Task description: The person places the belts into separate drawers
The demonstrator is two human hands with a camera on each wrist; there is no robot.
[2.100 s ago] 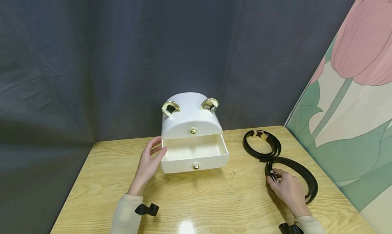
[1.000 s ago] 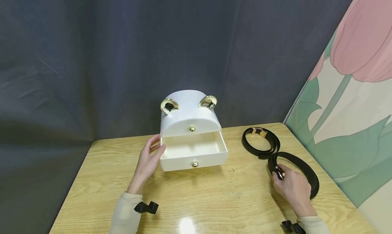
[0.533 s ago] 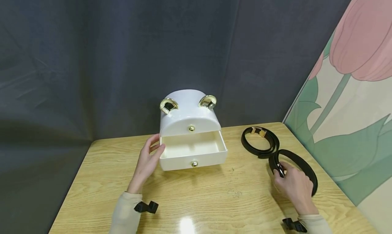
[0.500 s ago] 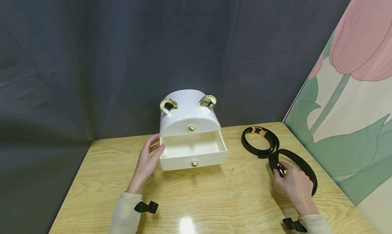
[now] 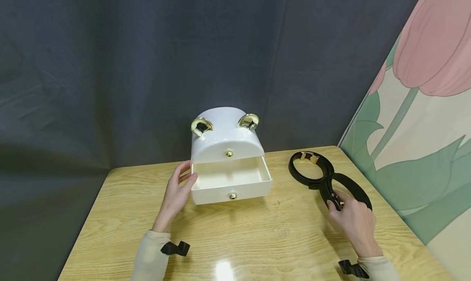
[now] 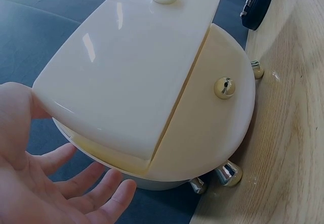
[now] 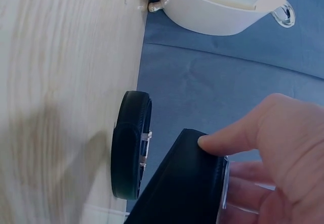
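A white storage box [image 5: 224,130] with gold ear-shaped rings stands near the back of the table, its lower drawer [image 5: 254,189] pulled out and nothing in it. My left hand [image 5: 178,193] touches the drawer's left side with the thumb, while its other fingers lie loosely spread along the box's side. A coiled black belt [image 5: 355,187] is in my right hand [image 5: 353,219], gripped near its metal buckle between thumb and fingers. The right wrist view shows that belt tilted, the thumb pressing its edge. Behind it lies another coiled black belt [image 7: 125,158] with a gold-coloured buckle.
The wooden table [image 5: 235,240] meets a dark grey curtain [image 5: 184,68] at the back. A wall panel with a painted tulip [image 5: 434,48] borders the right side. The upper drawer's gold knob [image 5: 229,153] sits above the pulled-out drawer.
My right hand has lifted the belt slightly and shifted it; its loop now looks narrower and overlaps the other belt's edge. My left hand and the drawer stay as they were.
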